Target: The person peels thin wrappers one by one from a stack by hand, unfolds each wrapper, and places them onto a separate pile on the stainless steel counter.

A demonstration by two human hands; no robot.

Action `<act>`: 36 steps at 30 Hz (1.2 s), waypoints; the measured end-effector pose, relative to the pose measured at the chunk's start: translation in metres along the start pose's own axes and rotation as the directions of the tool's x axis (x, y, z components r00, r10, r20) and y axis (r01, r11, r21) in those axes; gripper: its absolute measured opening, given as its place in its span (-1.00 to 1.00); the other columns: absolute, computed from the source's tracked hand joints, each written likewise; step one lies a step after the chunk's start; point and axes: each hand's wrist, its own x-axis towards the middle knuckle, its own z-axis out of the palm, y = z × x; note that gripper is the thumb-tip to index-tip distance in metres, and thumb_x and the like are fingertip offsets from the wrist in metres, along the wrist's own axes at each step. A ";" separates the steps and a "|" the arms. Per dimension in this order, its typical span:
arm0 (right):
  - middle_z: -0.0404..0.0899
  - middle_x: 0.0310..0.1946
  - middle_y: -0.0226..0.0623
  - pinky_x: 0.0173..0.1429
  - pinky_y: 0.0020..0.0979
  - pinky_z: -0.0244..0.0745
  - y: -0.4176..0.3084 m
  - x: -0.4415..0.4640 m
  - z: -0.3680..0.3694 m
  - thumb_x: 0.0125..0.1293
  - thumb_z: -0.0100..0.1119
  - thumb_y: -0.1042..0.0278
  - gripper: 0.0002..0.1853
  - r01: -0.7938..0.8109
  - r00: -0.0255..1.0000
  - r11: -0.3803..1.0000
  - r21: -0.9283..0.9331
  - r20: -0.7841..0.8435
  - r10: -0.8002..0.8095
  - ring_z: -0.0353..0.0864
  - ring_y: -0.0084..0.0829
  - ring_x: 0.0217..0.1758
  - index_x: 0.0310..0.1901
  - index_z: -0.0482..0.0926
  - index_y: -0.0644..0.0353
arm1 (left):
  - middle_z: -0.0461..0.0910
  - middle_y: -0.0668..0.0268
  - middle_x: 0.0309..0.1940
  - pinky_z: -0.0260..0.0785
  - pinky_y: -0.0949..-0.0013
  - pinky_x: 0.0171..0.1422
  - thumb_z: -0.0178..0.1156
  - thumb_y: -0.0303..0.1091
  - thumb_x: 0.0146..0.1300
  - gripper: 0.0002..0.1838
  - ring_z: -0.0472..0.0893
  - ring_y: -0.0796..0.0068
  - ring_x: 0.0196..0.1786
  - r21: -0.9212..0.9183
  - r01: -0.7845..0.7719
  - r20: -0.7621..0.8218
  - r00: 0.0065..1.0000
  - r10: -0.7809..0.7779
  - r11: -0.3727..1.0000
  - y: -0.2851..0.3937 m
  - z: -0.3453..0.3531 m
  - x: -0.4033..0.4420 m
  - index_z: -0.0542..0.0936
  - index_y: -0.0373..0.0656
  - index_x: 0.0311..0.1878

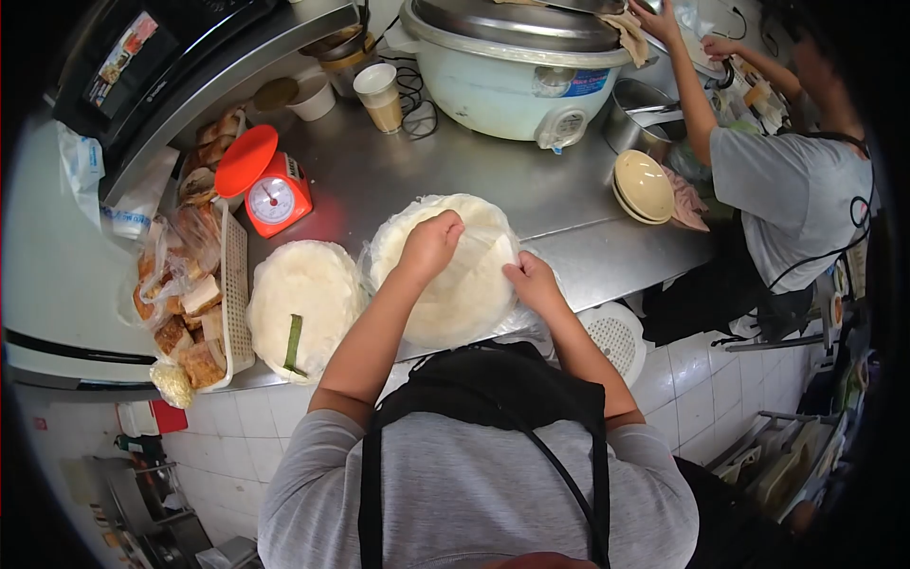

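A stack of thin, round, pale dough wrappers (445,318) lies on the steel table in front of me, with clear plastic around its edge. My left hand (431,248) is closed above the stack, its fingertips pinching a thin, see-through wrapper (485,258). At the stack's right edge, my right hand (536,284) pinches the same wrapper's rim, which is partly folded and lifted. To the left lies a second stack of round wrappers (303,284), with a green strip (294,343) on top.
A red kitchen scale (277,197) and a plastic basket (237,284) of bagged browned blocks stand left. Behind are a paper cup (379,100) and a large rice cooker (517,90). Bowls (645,185) sit at right, near another person (787,180) at work.
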 end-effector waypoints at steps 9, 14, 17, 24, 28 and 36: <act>0.52 -0.49 -0.06 -0.30 -0.31 0.38 -0.028 0.014 -0.004 0.04 0.09 0.27 -0.75 -0.041 0.997 0.993 -0.109 0.062 0.048 0.53 -0.22 -0.40 -0.35 0.46 0.30 | 0.49 0.16 -0.56 0.32 0.36 -0.36 0.06 -0.40 0.13 -0.91 0.49 0.28 -0.48 0.012 -0.057 -0.023 0.998 0.058 0.998 0.001 -0.011 -0.015 0.46 -0.22 -0.39; 0.52 -0.39 0.01 -0.24 -0.29 0.40 -0.038 0.050 0.016 0.03 0.04 0.33 -0.71 0.045 0.998 0.997 -0.059 -0.032 -0.047 0.54 -0.13 -0.30 -0.22 0.43 0.32 | 0.49 0.14 -0.58 0.33 0.33 -0.37 0.11 -0.36 0.08 -0.88 0.51 0.24 -0.46 0.005 0.056 0.022 0.998 -0.057 0.998 0.005 -0.008 -0.023 0.46 -0.19 -0.36; 0.52 -0.41 0.00 -0.26 -0.29 0.39 -0.041 0.050 0.031 0.03 0.02 0.36 -0.76 0.115 0.979 0.993 -0.040 -0.162 -0.120 0.53 -0.12 -0.33 -0.28 0.42 0.33 | 0.52 0.12 -0.48 0.36 0.29 -0.28 0.16 -0.31 -0.01 -0.77 0.54 0.20 -0.36 0.116 0.048 -0.039 0.998 -0.044 0.992 0.011 -0.006 -0.024 0.45 -0.17 -0.28; 0.45 -0.62 -0.18 -0.42 -0.39 0.33 -0.046 0.034 0.029 0.09 0.08 0.33 -0.81 0.113 0.986 0.990 0.086 -0.135 -0.101 0.42 -0.38 -0.57 -0.50 0.38 0.29 | 0.50 0.07 -0.24 0.34 0.21 -0.10 0.20 -0.29 -0.10 -0.55 0.51 0.15 -0.16 0.324 -0.022 0.022 1.000 0.015 0.946 0.027 0.011 -0.013 0.38 -0.21 -0.09; 0.42 -0.66 -0.29 -0.47 -0.46 0.29 -0.045 0.026 0.022 0.08 0.15 0.33 -0.79 0.118 0.988 0.979 0.169 -0.122 -0.098 0.33 -0.52 -0.61 -0.52 0.38 0.27 | 0.52 0.05 -0.35 0.36 0.23 -0.19 0.18 -0.27 -0.05 -0.63 0.53 0.12 -0.25 0.188 0.021 0.125 0.991 -0.045 0.982 0.021 0.015 -0.007 0.40 -0.19 -0.15; 0.48 -0.61 -0.23 -0.45 -0.41 0.34 -0.041 0.019 0.019 0.04 0.21 0.31 -0.79 0.192 0.965 0.981 -0.025 -0.178 -0.193 0.44 -0.37 -0.59 -0.44 0.40 0.23 | 0.52 0.12 -0.56 0.34 0.20 -0.35 0.13 -0.29 0.02 -0.86 0.53 0.12 -0.42 0.130 0.088 0.054 0.994 -0.096 0.988 0.010 0.020 -0.007 0.45 -0.14 -0.43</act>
